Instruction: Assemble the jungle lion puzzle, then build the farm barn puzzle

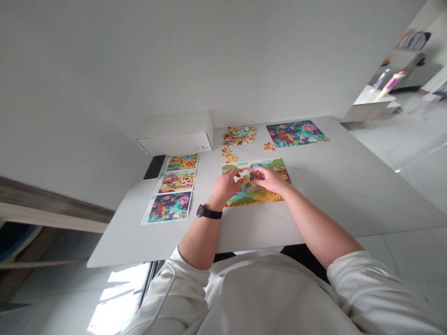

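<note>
Your right hand [270,179] has its fingertips bunched together, and it looks like it's pinching a small piece [253,175]. It's tiny from this angle, so I won't swear to that. Your left hand [226,184] comes in from the other side, fingers half curled and tips right up against the same spot. I can't tell if it's gripping the piece too or just steadying things. Both hands sit low over the middle of the colourful puzzle [260,195], which lies flat straight in front of you, probably because that's the easiest reach. There's a black watch [208,212] on your left wrist. Further out, a couple of stray pieces [228,155] lie just past the puzzle's far left corner, and the big loose pile [239,135] is behind those, close enough to grab from. A blue finished-looking picture [295,132] sits off to the far right, out of the way. On your left, three picture cards [176,182] are lined up in a column, handy for a glance. Behind them are a white box [176,135] and a dark phone [154,167], all on the white table [349,186].
</note>
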Demonstrator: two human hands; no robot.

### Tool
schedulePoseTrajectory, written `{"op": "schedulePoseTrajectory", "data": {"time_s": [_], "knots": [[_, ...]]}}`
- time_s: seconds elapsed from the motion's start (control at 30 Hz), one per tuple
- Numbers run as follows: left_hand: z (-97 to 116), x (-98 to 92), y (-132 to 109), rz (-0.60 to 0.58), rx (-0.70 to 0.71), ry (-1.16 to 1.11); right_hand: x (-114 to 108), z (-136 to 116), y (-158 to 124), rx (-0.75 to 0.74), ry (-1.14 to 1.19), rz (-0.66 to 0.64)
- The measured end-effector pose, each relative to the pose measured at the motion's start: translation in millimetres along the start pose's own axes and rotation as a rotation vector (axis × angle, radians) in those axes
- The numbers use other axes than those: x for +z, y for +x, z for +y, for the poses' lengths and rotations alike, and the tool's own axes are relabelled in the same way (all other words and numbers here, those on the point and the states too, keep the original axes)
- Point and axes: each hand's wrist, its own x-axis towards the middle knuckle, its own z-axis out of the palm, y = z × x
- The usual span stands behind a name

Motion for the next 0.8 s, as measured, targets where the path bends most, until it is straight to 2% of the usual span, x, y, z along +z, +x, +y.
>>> {"op": "schedulePoseTrajectory", "data": {"time_s": [0.3, 0.6, 0.8], "knots": [[-3, 1.8, -3, -0.106, 0.119, 0.130, 2, -14, -7, 0.011, -0.253, -0.055], [-5, 8.2, -5, -0.153, 0.099, 0.236, 3, -20, -10, -0.074, -0.596, -0.058], [-10, 10.1, -5, -0.180, 0.119, 0.288, 4, -20, -11, -0.084, -0.700, -0.082]]}}
